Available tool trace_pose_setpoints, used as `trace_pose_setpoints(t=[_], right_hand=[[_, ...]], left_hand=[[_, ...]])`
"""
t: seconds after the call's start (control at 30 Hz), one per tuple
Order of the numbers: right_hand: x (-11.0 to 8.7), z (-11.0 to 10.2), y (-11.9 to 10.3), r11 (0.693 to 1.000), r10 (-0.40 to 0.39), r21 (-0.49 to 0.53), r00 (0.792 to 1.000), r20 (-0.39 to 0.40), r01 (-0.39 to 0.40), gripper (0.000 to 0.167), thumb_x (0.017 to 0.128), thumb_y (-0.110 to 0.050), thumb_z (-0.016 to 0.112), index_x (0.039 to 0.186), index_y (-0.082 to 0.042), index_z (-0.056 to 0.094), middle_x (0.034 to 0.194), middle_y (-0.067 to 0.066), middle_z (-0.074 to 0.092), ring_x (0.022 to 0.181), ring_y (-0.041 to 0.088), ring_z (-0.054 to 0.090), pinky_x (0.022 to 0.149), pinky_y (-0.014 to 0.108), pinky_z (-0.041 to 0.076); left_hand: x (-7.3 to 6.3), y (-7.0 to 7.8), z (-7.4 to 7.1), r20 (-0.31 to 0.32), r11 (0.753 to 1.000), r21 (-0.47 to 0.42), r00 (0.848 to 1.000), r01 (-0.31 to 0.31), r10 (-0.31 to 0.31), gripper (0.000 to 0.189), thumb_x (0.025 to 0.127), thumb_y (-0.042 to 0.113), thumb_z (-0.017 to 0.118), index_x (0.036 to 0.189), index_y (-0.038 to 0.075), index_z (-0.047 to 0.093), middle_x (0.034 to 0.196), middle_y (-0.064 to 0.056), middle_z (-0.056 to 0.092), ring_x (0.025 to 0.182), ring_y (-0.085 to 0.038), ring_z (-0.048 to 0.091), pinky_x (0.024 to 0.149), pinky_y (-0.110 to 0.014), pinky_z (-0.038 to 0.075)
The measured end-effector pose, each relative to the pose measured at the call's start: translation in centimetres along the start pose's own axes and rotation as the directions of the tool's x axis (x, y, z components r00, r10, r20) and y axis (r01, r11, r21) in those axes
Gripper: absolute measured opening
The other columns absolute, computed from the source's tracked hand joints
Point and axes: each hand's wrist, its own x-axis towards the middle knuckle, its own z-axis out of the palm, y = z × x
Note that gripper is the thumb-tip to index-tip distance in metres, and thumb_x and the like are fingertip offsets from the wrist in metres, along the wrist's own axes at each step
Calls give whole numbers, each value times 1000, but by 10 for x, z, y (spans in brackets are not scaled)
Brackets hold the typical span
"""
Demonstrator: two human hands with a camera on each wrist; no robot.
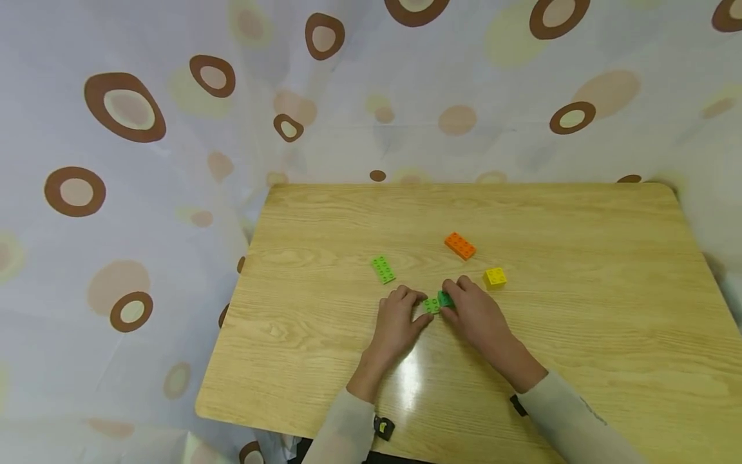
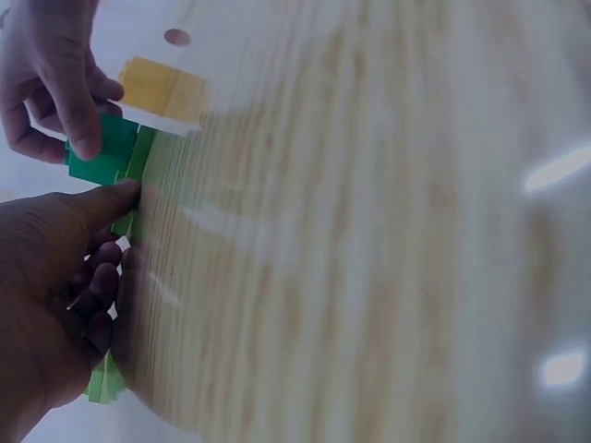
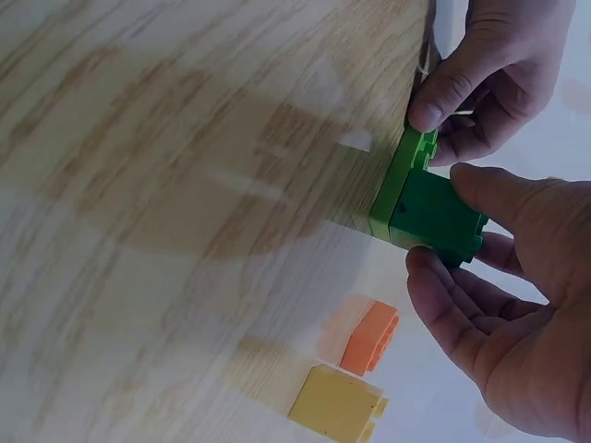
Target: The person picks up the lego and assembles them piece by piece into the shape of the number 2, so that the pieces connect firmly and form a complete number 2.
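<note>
Centrally, near the front edge of a pale wooden table (image 1: 301, 348), two bare hands meet over a pair of toy building bricks. The left hand (image 1: 400, 323) pinches the lower light green brick (image 1: 431, 307), thumb on its near side and index finger on the far side, with the other fingers curled in beside it. This brick lies flat on the tabletop, studs up. The right hand (image 1: 478, 317) pinches a dark green block (image 1: 444, 299) between thumb and fingers. That block sits on the right-hand end of the lower brick, leaving the studs at the left end exposed; the hands hide part of the join, so whether it is pressed fully home is hard to tell.

Beyond the left hand lies a loose light green brick (image 1: 383, 270), flat and slightly angled. Farther back, an orange brick (image 1: 460, 246) lies diagonally, and a yellow block (image 1: 495, 278) stands just beyond the right hand. Both forearms wear light sleeves (image 1: 342, 426). Behind the table hangs a whitish curtain (image 1: 342, 151) patterned with brown rings and beige spots.
</note>
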Motion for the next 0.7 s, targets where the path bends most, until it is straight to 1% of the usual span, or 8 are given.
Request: trace_pose_setpoints(t=[0.1, 0.2, 0.3, 0.33, 0.4, 0.47, 0.57, 0.7], right_hand=[[-2, -2, 1, 999, 11, -32, 1000, -4, -12, 37, 92, -21, 85, 117, -5, 63, 102, 13, 60, 81, 24, 59, 65, 39, 57], [-3, -9, 1, 998, 31, -59, 999, 6, -31, 43, 95, -34, 82, 124, -6, 66, 108, 16, 67, 85, 29, 67, 63, 42, 58], [-3, -20, 3, 997, 63, -40, 998, -6, -63, 51, 100, -45, 73, 132, -5, 67, 117, 20, 70, 88, 35, 71, 59, 44, 57], [-4, -24, 4, 997, 77, -22, 997, -19, -77, 53, 102, -47, 69, 134, -5, 66, 119, 20, 71, 89, 35, 72, 58, 44, 57], [-6, -33, 9, 994, 105, 27, 993, -59, -104, 54, 106, -48, 62, 136, -4, 65, 121, 21, 71, 91, 37, 72, 58, 45, 56], [-10, -40, 14, 991, 123, 72, 988, -96, -116, 53, 108, -47, 58, 137, -3, 64, 121, 20, 71, 93, 37, 72, 60, 47, 57], [-15, -47, 21, 986, 134, 113, 982, -130, -119, 52, 109, -46, 56, 135, -2, 63, 120, 20, 72, 96, 37, 72, 65, 51, 58], [-20, -51, 26, 982, 139, 150, 981, -135, -118, 51, 110, -46, 55, 133, -1, 65, 119, 20, 73, 97, 36, 72, 70, 53, 59]], left_hand=[[2, -1, -5, 35, 1000, -11, 999, -6, 6, 43, 99, 44, 74, 133, 18, 68, 117, 8, 61, 109, -12, 60, 97, -35, 43], [6, -8, -20, 62, 997, -75, 998, 0, 5, 48, 100, 46, 73, 137, 17, 66, 119, 6, 61, 104, -13, 59, 91, -33, 48], [15, -24, -43, 33, 995, -103, 999, 2, 2, 41, 102, 29, 73, 139, 16, 65, 123, 1, 59, 108, -17, 57, 87, -34, 52], [20, -29, -51, 16, 996, -84, 1000, -8, 10, 40, 101, 20, 71, 140, 15, 64, 129, -1, 58, 114, -19, 57, 90, -37, 53], [32, -40, -65, -5, 1000, 6, 1000, -22, 22, 50, 96, 3, 66, 144, 16, 62, 142, -4, 54, 128, -24, 53, 98, -44, 52], [43, -49, -77, 14, 994, 99, 999, -39, 38, 64, 91, -6, 61, 150, 18, 57, 155, -7, 46, 138, -31, 46, 103, -53, 49], [54, -57, -88, 107, 973, 223, 993, -68, 45, 68, 93, -5, 60, 155, 22, 53, 166, -8, 38, 148, -37, 39, 108, -62, 44], [61, -60, -94, 216, 954, 285, 976, -87, 25, 54, 99, 6, 66, 151, 22, 59, 160, -8, 47, 146, -37, 43, 109, -62, 43]])
